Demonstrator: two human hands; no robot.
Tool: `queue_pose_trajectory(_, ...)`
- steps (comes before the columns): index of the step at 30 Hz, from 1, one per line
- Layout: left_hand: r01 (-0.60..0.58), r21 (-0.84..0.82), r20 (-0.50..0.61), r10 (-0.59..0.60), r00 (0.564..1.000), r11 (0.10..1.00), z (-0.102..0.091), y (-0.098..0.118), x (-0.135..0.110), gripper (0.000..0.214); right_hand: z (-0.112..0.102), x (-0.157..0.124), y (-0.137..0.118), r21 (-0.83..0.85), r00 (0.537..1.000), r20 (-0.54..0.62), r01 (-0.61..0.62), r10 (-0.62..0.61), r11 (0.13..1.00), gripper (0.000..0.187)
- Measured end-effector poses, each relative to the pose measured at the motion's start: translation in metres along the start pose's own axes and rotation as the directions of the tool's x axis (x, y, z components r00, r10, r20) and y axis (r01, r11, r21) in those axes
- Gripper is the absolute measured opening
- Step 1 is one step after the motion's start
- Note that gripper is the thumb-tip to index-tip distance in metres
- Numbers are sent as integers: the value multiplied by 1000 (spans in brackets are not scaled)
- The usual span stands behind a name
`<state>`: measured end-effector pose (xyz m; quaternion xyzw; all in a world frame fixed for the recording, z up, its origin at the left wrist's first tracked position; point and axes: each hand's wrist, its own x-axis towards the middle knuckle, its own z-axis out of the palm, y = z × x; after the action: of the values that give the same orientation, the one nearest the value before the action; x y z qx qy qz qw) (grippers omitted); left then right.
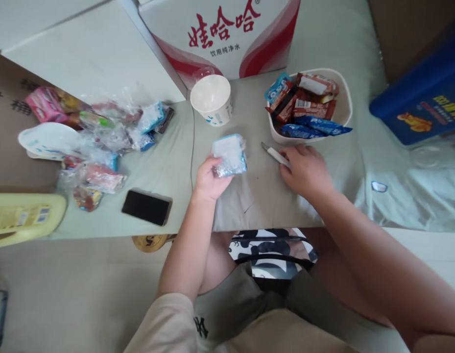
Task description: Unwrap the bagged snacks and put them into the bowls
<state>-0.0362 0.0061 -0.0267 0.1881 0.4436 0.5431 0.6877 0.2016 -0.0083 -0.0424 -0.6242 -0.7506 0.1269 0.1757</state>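
My left hand (209, 180) is closed round a blue-and-white packet (230, 154) in shiny clear wrap, held up over the cloth-covered surface. Low over the cloth to the right, my right hand (308, 171) has its fingers closed on the white handle of a small knife (276, 156). The short grey blade points up and left, apart from the packet. Just beyond the packet stands a white paper tub (212, 100). A white plastic bin (345, 105) with brown and blue snack packets (302, 127) is beyond my right hand.
Left lies a pile of wrapped snacks (106, 132), a white lid (49, 139) among them. A black phone (147, 207) lies nearer me. At the back is a white-and-red carton (227, 61). A yellow jug (27, 215) stands left, a dark blue container (421, 93) right.
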Motion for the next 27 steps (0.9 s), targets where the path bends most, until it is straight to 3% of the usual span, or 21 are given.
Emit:
queue_pose_trajectory(4,-90,-33,-13,90,996,995,-14,12,11,42,0,13,-15,209,1000,3,21,-22,978,26)
queue_pose_trajectory(7,-131,28,11,130,991,991,-19,15,11,47,-1,17,-33,468,1000,15,15,-25,884,27)
queue_pose_trajectory(10,-183,144,-3,185,983,973,-20,9,11,62,2,16,-50,590,998,39,18,-51,807,27)
queue_pose_trajectory(16,-331,287,82,321,944,899,-15,-11,9,74,15,12,-59,510,991,-2,116,-134,852,27)
queue_pose_trajectory(22,-416,145,39,415,909,898,-24,12,0,75,9,4,-59,415,973,112,141,-204,899,28)
queue_pose_trajectory(25,-478,165,-3,485,874,863,-35,19,1,81,4,3,-51,335,980,137,92,-145,938,29)
queue_pose_trajectory(27,-478,252,8,492,871,842,-39,12,2,82,2,5,-43,215,993,98,39,-61,976,31)
